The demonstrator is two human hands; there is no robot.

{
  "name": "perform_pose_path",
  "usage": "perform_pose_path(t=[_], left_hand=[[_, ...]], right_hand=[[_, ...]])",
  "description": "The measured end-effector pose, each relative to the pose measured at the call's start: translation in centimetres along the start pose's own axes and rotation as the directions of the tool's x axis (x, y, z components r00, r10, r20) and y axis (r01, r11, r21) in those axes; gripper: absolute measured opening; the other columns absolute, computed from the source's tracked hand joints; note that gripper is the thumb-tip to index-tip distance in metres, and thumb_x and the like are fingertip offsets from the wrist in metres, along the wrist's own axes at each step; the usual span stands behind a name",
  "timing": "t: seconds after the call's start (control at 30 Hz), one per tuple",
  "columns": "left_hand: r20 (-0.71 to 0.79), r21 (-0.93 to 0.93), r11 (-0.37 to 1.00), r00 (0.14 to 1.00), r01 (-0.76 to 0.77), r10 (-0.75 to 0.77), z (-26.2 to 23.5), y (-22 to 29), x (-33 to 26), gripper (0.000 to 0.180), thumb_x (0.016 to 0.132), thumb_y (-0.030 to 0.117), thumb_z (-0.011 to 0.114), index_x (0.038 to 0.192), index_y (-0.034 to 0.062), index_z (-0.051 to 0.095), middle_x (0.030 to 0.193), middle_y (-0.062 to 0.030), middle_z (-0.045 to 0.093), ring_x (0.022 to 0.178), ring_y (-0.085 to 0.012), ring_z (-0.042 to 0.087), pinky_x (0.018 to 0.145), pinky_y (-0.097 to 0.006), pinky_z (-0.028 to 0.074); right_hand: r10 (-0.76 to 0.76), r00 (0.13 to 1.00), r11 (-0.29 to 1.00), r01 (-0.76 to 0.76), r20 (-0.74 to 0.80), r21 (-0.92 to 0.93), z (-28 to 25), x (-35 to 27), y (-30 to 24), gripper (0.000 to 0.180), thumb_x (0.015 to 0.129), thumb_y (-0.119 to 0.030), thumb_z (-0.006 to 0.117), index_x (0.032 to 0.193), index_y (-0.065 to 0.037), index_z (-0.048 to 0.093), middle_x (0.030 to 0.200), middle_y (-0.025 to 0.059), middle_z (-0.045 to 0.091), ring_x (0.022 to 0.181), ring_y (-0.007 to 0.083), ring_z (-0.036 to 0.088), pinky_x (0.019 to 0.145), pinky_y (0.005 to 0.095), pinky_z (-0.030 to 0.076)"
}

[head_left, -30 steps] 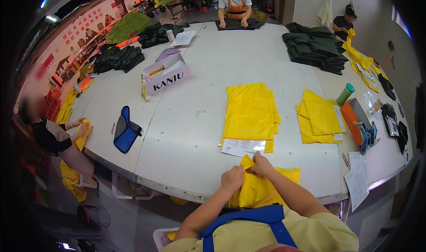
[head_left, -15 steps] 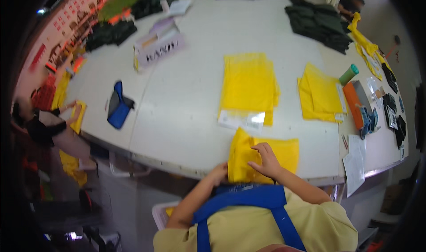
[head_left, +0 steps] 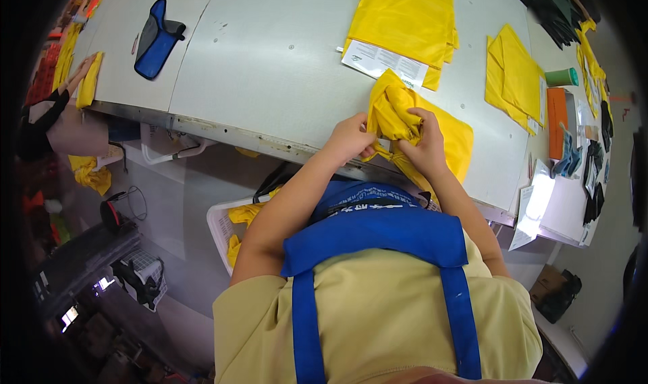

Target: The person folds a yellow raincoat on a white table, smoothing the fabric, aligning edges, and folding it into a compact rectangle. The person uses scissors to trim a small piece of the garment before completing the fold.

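Note:
A thin, shiny yellow fabric piece (head_left: 456, 135), perhaps a garment, lies at the table's near edge, partly bunched and folded over. My left hand (head_left: 352, 139) pinches its near left edge with the fingertips. From the right, my right hand (head_left: 428, 146) grips the bunched part, the thumb and fingers curled into the cloth. A small gap shows in the cloth between my hands. Just beyond lies a stack of folded yellow pieces (head_left: 401, 20), with a white printed sheet (head_left: 385, 61) at its near end.
More folded yellow pieces (head_left: 514, 73) lie to the right, near a green thread cone (head_left: 561, 77) and an orange box (head_left: 557, 119). A blue-grey pouch (head_left: 156, 46) rests at left. Below the table edge is a white basket (head_left: 221, 232). Another person's hand (head_left: 82, 70) works far left.
The view has tilted down toward my body. My right hand has gone from hovering over the yellow fabric to gripping it, and the cloth has become bunched up between both hands.

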State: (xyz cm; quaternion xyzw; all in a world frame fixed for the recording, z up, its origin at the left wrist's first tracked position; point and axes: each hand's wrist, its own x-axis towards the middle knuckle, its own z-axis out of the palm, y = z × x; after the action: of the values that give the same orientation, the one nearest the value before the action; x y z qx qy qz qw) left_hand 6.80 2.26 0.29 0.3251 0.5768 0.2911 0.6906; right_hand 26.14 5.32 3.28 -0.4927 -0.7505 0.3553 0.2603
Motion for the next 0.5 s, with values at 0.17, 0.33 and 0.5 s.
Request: perform_pose_path(t=[0.17, 0.33, 0.5], left_hand=[[-0.066, 0.225, 0.973, 0.996, -0.051, 0.067, -0.2, 0.8, -1.4, 0.019, 0.081, 0.006, 0.055, 0.098, -0.0017, 0.052, 0.072, -0.0124, 0.060, 0.054, -0.0172, 0.062, 0.049, -0.028, 0.050], [-0.094, 0.518, 0.821, 0.938, -0.241, 0.335, -0.1, -0.2, -1.4, 0.018, 0.081, 0.007, 0.052, 0.098, 0.0028, 0.055, 0.077, -0.0204, 0.062, 0.058, -0.0275, 0.063, 0.056, -0.038, 0.051], [0.128, 0.844, 0.478, 0.958, -0.242, 0.258, -0.2, -1.7, -0.3, 0.026, 0.081, 0.022, 0.047, 0.081, 0.0046, 0.066, 0.081, -0.0206, 0.064, 0.078, -0.0378, 0.062, 0.070, -0.050, 0.049]], right_hand=[[-0.164, 0.985, 0.978, 0.168, 0.044, -0.121, 0.6, -0.3, -0.5, 0.050, 0.061, -0.002, 0.067, 0.109, -0.006, 0.053, 0.102, 0.0151, 0.052, 0.098, 0.0314, 0.052, 0.086, 0.0341, 0.044], [-0.166, 0.986, 0.982, 0.167, 0.019, -0.090, 0.3, 0.1, -0.6, 0.045, 0.063, -0.004, 0.067, 0.106, -0.009, 0.056, 0.099, 0.0152, 0.048, 0.093, 0.0319, 0.051, 0.079, 0.0347, 0.047], [-0.190, 0.981, 0.977, 0.192, 0.032, -0.098, 1.1, -0.1, 0.7, 0.043, 0.064, -0.009, 0.068, 0.106, -0.010, 0.057, 0.100, 0.0159, 0.050, 0.094, 0.0331, 0.053, 0.081, 0.0365, 0.048]])
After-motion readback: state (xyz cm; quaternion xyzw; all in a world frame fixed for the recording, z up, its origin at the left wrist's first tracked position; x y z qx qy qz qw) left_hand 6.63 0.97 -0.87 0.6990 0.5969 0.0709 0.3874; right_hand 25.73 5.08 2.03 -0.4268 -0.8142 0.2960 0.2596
